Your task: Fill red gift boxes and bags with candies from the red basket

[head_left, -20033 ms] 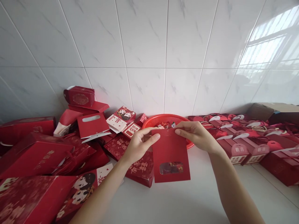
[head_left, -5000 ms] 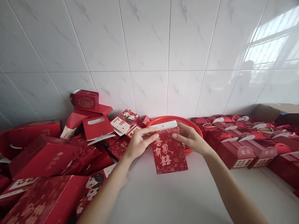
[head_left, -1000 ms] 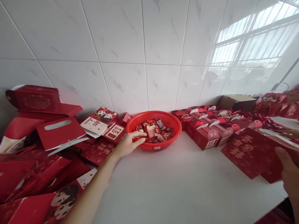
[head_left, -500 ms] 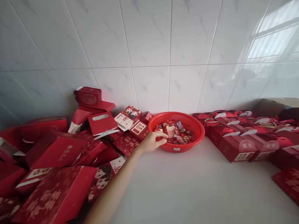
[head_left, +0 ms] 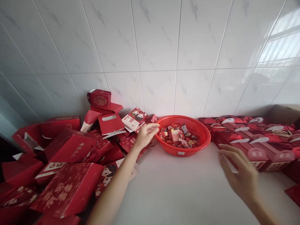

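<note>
Left hand (head_left: 146, 136) is hovering by the red plastic basket (head_left: 173, 150) of wrapped sweets (head_left: 175, 136) near the wall, fingertips almost meeting, hold unclear; right hand (head_left: 242, 175) is hanging loosely spread, empty, near gable boxes (head_left: 257, 154) — probably reaching, next grasp calling for a pinch.

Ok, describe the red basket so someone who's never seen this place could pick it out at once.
Find the white tiled wall, then drop to the pale surface at its foot. Between the jumbled red boxes on the left and the rows of handled boxes on the right sits the red basket. Unlike those boxes, it is round, perforated and holds small wrapped packets.
</note>
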{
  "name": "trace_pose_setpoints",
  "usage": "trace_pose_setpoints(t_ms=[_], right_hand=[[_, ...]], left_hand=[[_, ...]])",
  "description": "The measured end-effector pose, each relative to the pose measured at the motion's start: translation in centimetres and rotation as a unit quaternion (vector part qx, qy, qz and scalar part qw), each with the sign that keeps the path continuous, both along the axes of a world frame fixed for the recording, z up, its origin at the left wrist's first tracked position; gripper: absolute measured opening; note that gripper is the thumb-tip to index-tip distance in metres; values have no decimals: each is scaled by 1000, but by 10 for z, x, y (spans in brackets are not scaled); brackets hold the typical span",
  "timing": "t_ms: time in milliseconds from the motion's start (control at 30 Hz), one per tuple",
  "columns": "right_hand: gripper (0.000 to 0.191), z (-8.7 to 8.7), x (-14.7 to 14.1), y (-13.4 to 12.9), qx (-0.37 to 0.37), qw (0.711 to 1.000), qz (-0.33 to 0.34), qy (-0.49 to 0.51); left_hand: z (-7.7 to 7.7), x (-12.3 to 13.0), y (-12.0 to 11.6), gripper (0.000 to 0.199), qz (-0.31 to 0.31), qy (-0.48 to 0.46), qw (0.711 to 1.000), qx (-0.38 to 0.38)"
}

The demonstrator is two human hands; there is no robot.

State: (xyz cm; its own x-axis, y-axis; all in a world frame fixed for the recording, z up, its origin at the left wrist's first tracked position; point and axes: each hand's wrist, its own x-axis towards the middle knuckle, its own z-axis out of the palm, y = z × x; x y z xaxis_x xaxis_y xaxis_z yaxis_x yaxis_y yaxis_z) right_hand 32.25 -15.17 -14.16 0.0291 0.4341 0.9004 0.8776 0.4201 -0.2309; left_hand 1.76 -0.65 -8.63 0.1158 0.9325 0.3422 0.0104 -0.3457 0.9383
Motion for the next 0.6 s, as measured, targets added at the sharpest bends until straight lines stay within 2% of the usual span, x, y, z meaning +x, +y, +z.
trace_pose_setpoints(t_ms=[33, 100, 167, 267, 367, 500, 600], right_hand=[[9, -4, -13, 4, -18, 999, 38, -7], [11, -12, -32, 7, -60, 994, 91, -15], [13, -19, -42, 6, -94, 987, 127, -11], [16, -26, -44, 3, -133, 979, 154, 6], [16, -28, -41, 3, -144, 976, 162, 15], [15, -32, -39, 4, -151, 973, 172, 26], [15, -35, -41, 3, -169, 967, 187, 26]], left_hand=[[5, -5, 1, 15, 58, -87, 993, -52], [12, -17, 2, 12, 154, -251, 943, -156], [11, -30, 4, 17, 204, -329, 898, -209], [0, -45, 6, 34, 247, -362, 867, -236], [-10, -50, 10, 42, 279, -383, 845, -248], [-17, -46, 15, 42, 303, -390, 834, -247], [-20, -44, 19, 34, 338, -386, 830, -218]])
